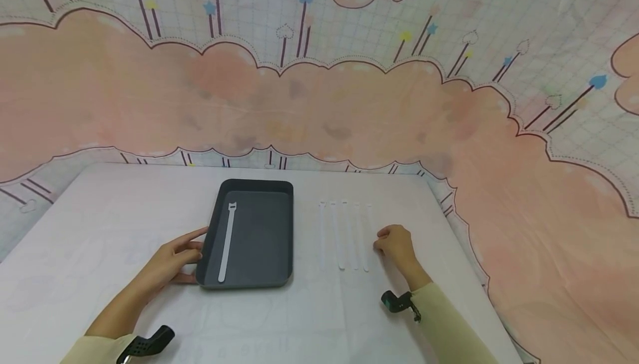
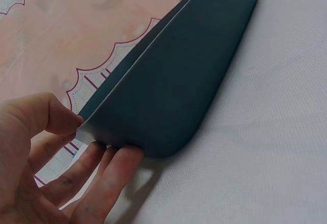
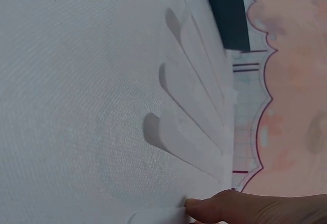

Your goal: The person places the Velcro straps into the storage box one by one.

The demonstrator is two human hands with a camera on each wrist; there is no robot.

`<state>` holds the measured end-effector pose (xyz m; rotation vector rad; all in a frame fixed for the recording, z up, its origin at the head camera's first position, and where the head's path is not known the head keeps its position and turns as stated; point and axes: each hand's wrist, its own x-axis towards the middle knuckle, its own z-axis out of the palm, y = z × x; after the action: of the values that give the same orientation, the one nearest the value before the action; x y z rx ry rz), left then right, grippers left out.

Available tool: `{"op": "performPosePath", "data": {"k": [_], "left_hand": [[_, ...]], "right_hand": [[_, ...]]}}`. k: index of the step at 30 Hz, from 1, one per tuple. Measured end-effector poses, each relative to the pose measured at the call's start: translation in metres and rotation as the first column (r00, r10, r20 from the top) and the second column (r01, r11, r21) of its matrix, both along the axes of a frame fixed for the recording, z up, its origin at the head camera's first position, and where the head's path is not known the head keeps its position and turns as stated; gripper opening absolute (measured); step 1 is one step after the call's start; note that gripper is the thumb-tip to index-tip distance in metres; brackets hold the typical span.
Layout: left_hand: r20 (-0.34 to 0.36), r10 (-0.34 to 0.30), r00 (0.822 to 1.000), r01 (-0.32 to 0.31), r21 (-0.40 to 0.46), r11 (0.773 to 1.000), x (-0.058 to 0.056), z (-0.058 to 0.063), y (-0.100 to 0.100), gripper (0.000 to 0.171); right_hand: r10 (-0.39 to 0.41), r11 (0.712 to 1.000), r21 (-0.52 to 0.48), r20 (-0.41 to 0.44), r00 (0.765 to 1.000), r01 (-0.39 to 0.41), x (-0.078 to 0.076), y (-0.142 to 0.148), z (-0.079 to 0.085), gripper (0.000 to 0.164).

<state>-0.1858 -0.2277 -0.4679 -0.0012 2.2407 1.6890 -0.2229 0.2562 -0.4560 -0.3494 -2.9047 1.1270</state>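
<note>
A dark grey rectangular tray [image 1: 259, 242] lies on the table, with one white hook-and-loop cable tie [image 1: 227, 242] lengthwise inside it. My left hand [image 1: 172, 258] holds the tray's left side; in the left wrist view the thumb [image 2: 56, 116] is at the rim and the fingers press its outer wall [image 2: 168, 81]. Right of the tray several white ties [image 1: 349, 236] lie side by side, faint against the white cloth. My right hand [image 1: 396, 246] is just right of that row. In the right wrist view its thumb [image 3: 209, 208] pinches the rounded end of a white tie [image 3: 158, 216], mostly out of frame.
A white cloth covers the table [image 1: 319, 325]. Behind it and along the right hangs a patterned pink and white backdrop [image 1: 319, 109]. In the right wrist view, the ties' rounded ends [image 3: 186, 137] cast small shadows on the cloth.
</note>
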Motion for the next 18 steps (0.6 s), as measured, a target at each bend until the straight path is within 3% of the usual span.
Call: {"op": "performPosePath", "data": {"k": [18], "left_hand": [[0.009, 0.009, 1.0, -0.009, -0.004, 1.0, 0.0033, -0.0015, 0.0028, 0.066]], "right_hand": [[-0.02, 0.999, 0.026, 0.051, 0.998, 0.019, -0.004, -0.0054, 0.0006, 0.026]]}}
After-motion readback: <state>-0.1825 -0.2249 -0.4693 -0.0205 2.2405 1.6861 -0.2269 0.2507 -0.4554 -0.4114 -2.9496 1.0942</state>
